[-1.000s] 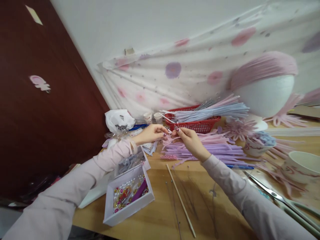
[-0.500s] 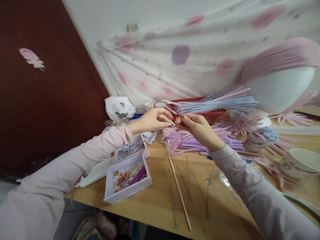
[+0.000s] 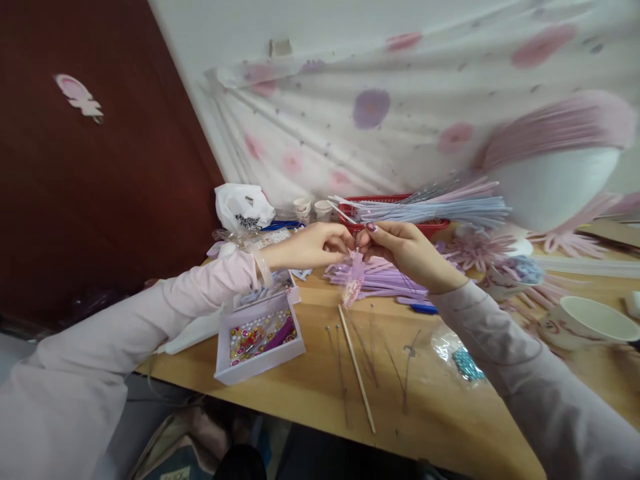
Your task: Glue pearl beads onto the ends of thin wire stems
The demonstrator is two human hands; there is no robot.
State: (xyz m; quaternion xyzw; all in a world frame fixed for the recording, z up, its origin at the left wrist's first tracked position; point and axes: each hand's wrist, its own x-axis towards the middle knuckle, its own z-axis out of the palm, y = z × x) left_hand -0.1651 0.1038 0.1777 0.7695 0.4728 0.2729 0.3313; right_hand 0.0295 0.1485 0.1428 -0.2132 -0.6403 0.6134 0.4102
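My left hand [image 3: 325, 244] and my right hand [image 3: 400, 252] meet over the middle of the table, fingertips almost touching. Just below them hangs a small clear bag of pink beads [image 3: 353, 287]; its upper end reaches the fingertips of my left hand, which are closed on it. Thumb and forefinger of my right hand are pinched together, and a thin dark wire [image 3: 403, 277] trails down from that hand. The exact contact between the fingertips is too small to make out. Behind and below lie purple and pink pipe cleaners [image 3: 390, 283].
An open white box [image 3: 260, 363] of beads stands at left. A wooden stick [image 3: 357, 373] and beaded wires [image 3: 341, 373] lie in front. A bag of teal beads [image 3: 467, 363] and a paper cup [image 3: 585, 327] are at right. Behind is a red basket [image 3: 430, 230] with pipe cleaners.
The bag of pink beads now shows more fully under my fingertips. The view has shifted slightly, and the teal bead bag has come out from behind my right forearm.
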